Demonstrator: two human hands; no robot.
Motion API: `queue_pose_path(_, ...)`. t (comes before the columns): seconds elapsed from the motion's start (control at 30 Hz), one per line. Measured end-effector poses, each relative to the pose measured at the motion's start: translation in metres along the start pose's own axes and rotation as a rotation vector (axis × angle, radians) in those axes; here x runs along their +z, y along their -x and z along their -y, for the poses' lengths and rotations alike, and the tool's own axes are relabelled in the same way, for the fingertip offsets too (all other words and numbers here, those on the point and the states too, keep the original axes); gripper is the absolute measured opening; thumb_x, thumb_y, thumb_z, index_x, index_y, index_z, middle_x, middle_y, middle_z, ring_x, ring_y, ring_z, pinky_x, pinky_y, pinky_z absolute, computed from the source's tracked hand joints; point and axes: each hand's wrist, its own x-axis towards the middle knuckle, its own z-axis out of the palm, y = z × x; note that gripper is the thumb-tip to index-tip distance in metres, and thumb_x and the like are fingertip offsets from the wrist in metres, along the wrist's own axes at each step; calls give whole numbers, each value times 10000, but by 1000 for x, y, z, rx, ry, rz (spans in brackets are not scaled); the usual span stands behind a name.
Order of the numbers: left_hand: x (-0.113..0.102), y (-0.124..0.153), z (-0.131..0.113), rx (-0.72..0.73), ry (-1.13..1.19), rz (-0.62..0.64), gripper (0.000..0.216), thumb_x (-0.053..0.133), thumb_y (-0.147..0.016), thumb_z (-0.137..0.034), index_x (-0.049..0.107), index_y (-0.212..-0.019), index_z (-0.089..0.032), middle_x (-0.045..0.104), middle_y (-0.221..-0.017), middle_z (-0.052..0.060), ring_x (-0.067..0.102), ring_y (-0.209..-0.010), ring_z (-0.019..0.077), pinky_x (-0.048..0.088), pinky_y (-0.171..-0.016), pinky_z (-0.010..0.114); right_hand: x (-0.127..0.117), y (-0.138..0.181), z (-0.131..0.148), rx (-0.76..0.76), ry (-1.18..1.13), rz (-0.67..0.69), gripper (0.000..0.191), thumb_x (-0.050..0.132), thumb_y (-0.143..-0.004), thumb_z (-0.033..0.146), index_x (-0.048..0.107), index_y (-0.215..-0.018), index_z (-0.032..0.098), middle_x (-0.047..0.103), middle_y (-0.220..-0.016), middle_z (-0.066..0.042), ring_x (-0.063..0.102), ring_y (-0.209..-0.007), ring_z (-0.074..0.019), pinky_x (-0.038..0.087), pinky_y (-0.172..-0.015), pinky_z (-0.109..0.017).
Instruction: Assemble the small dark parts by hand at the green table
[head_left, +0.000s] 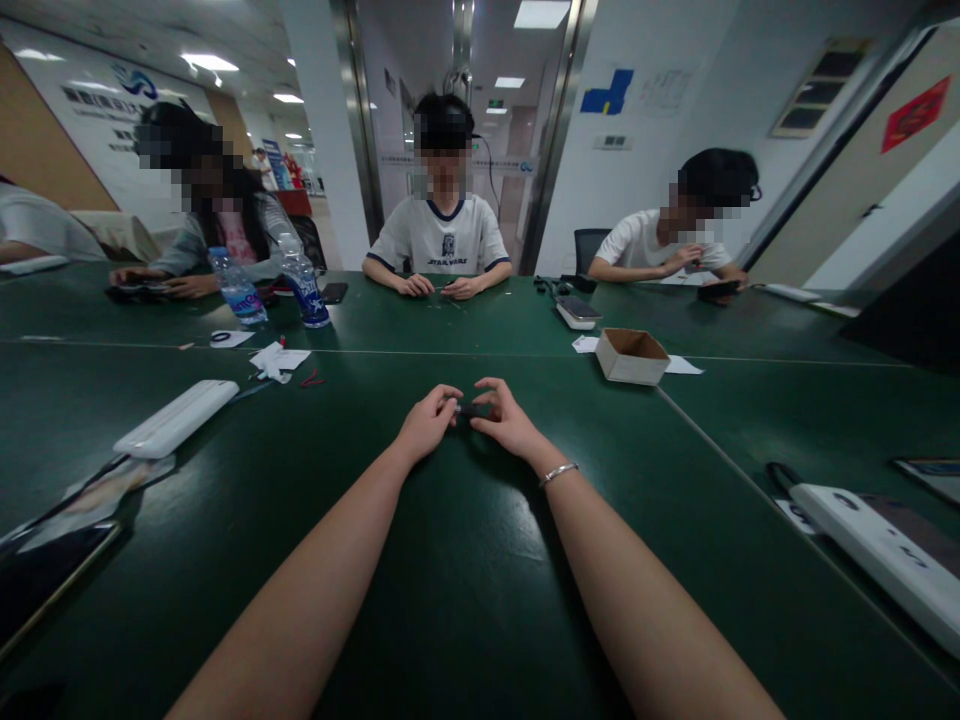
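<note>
Both forearms reach forward over the dark green table, and the hands meet near its middle. A small, dark, slim object [469, 410] spans the gap between them; it is too small to name. My left hand [430, 424] is closed, thumb and fingers pinching the object's lighter left end. On the other side, my right hand [510, 418] curls its thumb and fingers round the black right end. A silver bracelet [559, 474] circles the right wrist. My fingers hide part of the object.
An open box [634, 358] sits ahead to the right. White power banks [177, 418] lie at both sides, with a phone [56, 580] at lower left. Beyond are paper scraps [279, 360], two bottles [304, 282] and several seated people.
</note>
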Motion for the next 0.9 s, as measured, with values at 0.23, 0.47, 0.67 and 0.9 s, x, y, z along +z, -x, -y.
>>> queue_pose_path(0.23,-1,1,1,-4,12,4,281,408,-918,-365,567,-1101,-224,584,-696,-14,575,-680,136,419,-662,260,-1,1,3,87,17,-10,401,597,-820,390,418,-1143,236,554,-798,22,458,-529,-101,359,-488,-224)
queue_pose_path(0.47,1,-1,5,1,8,-23,278,410,-915,-357,565,-1099,-216,585,-693,-14,573,-671,133,413,-645,253,-1,0,1,56,-5,-42,521,686,-737,343,368,-1143,265,537,-932,17,446,-512,-69,371,-475,-209)
queue_pose_path(0.67,0,0,0,-8,-2,-42,273,414,-911,-348,572,-1086,-209,586,-667,-18,561,-642,127,404,-630,248,-1,-1,-1,-30,36,-44,617,748,-656,268,373,-1146,269,520,-1095,-15,475,-563,-56,413,-528,-220)
queue_pose_path(0.9,-2,3,-9,-49,-31,-33,279,415,-906,-367,567,-1083,-214,583,-651,-27,543,-605,123,375,-592,244,0,-1,-2,-4,64,-5,505,662,-747,263,376,-1163,255,531,-980,1,454,-545,-68,392,-506,-225)
